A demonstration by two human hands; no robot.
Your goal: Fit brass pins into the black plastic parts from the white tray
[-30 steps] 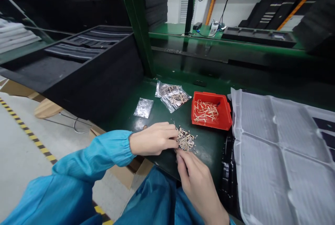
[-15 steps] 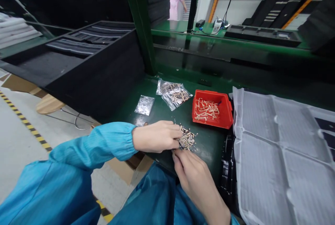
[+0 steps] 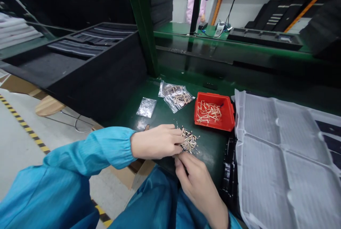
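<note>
A loose pile of small beige and black parts (image 3: 190,141), like short cables with tiny ends, lies on the dark green bench. My left hand (image 3: 159,141) reaches in from the left, fingers bent together at the pile's near left edge. Just below the pile, my right hand (image 3: 200,183) has its thumb and forefinger pinched, close to the left fingertips. Whatever sits between the fingers of either hand is hidden or too small to name. Beyond the pile stands a red bin (image 3: 226,115) with several beige cable-like strips (image 3: 209,111) in it.
Clear plastic bags of similar parts (image 3: 179,98) and a flat silvery bag (image 3: 146,107) lie behind my left hand. White padded sheeting (image 3: 263,143) covers the right side. A black foam tray (image 3: 101,69) and green post (image 3: 142,26) stand left. A person in pink (image 3: 195,1) is at the back.
The person in pink at the back has moved to the right. My hands stay at the pile with almost the same pose; the whole view has shifted slightly.
</note>
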